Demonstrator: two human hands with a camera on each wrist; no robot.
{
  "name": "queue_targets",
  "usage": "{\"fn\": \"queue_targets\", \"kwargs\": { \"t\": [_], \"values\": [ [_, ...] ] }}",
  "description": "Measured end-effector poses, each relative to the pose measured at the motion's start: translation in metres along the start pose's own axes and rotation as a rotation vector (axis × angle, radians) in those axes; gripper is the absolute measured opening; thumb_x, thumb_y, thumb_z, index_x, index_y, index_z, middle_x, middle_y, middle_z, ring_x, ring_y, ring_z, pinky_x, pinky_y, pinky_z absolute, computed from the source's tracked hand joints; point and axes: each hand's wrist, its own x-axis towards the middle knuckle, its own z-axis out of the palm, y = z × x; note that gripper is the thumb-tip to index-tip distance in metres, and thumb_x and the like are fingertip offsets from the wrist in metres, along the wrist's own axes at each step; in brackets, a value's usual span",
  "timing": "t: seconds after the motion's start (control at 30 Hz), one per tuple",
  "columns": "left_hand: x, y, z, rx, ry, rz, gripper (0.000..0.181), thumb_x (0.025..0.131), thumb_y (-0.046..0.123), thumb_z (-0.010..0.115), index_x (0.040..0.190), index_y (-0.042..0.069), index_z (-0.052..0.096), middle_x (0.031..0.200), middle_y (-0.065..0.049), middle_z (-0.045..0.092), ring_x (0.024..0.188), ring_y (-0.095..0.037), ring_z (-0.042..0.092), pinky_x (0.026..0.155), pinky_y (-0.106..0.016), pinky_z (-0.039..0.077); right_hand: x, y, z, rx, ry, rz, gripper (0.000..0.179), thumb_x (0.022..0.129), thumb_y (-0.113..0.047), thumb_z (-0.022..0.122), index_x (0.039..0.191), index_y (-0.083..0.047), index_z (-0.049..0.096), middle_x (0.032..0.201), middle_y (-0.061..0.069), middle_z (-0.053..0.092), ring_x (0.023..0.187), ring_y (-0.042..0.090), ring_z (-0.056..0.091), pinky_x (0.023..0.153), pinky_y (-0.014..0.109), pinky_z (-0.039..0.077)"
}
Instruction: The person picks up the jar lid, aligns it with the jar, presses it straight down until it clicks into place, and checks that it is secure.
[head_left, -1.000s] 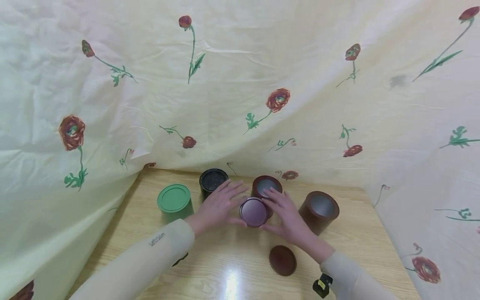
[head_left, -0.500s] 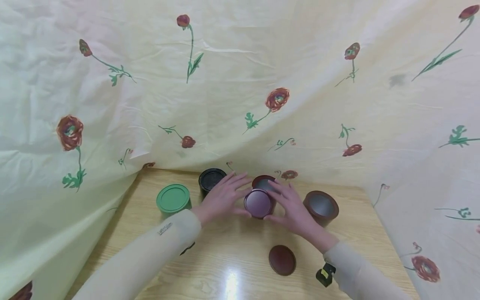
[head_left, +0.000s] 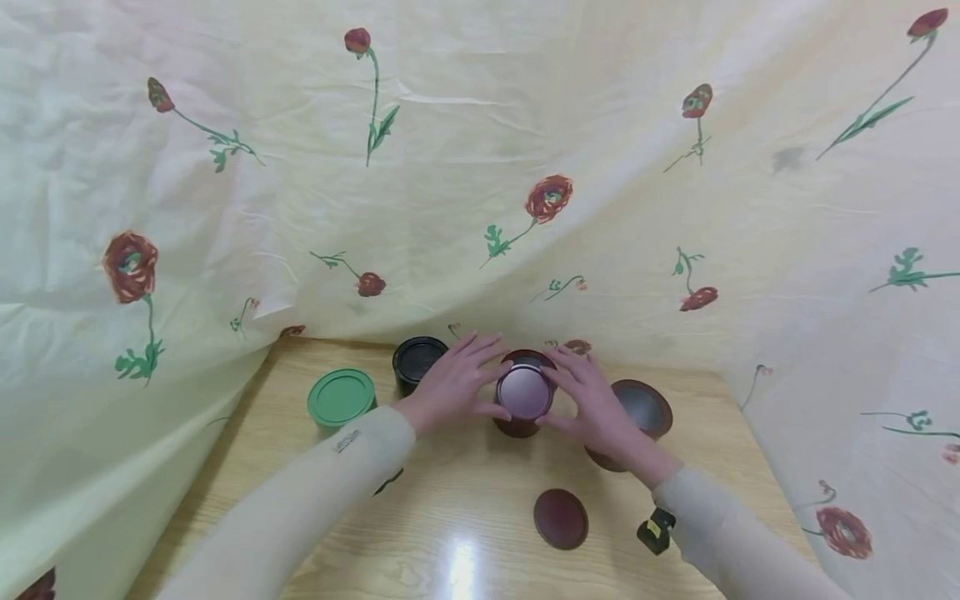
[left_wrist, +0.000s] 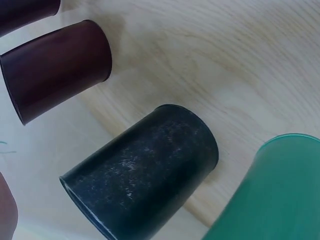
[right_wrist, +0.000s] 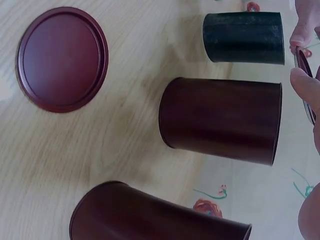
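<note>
My left hand and right hand pinch opposite edges of a round dark red tin lid, whose face looks pale with reflected light. The lid overlaps the mouth of the middle dark red canister in the head view. Seen from the right wrist, the lid is nearly edge-on, apart from and above the middle canister. A second dark red canister stands uncovered right of it, partly behind my right hand. In the left wrist view the lid is out of sight.
A black canister with its lid on stands back left, and a lidded green canister left of that. Another dark red lid lies flat on the wooden table in front. Flowered cloth hangs behind and at both sides.
Both hands have carried the lid away from me and slightly right, from in front of the middle canister to over its mouth. The canisters and loose lid have stayed put.
</note>
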Motion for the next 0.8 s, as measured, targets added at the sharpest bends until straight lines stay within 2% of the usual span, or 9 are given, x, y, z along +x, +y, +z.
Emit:
{"fn": "queue_targets", "kwargs": {
  "t": [0.2, 0.4, 0.8],
  "values": [
    [0.012, -0.001, 0.002, 0.015, -0.015, -0.018, 0.081, 0.085, 0.071, 0.076, 0.144, 0.015, 0.069, 0.164, -0.007, 0.051, 0.158, -0.028, 0.036, 0.133, -0.048, 0.019, 0.003, 0.006, -0.006, -0.022, 0.007, -0.007, 0.077, 0.073, -0.019, 0.1, 0.137, 0.007, 0.067, 0.16, 0.025, 0.048, 0.148, 0.052, 0.04, 0.121, 0.078, 0.021],
    [0.019, -0.002, 0.004, 0.001, -0.032, -0.037, 0.081, 0.084, 0.069, 0.079, 0.144, 0.014, 0.07, 0.162, -0.009, 0.052, 0.158, -0.029, 0.036, 0.131, -0.052, 0.025, 0.006, 0.012, -0.007, -0.034, -0.011, 0.02, 0.076, 0.074, -0.02, 0.1, 0.137, 0.007, 0.067, 0.158, 0.025, 0.05, 0.147, 0.052, 0.041, 0.122, 0.077, 0.021],
    [0.031, -0.009, 0.01, 0.048, -0.066, -0.061, 0.083, 0.084, 0.073, 0.074, 0.146, 0.017, 0.069, 0.164, -0.005, 0.051, 0.16, -0.025, 0.034, 0.133, -0.048, 0.02, 0.015, 0.023, -0.009, -0.027, -0.055, 0.084, 0.076, 0.077, -0.022, 0.099, 0.14, 0.004, 0.066, 0.158, 0.024, 0.051, 0.151, 0.048, 0.039, 0.123, 0.077, 0.018]
  ]
}}
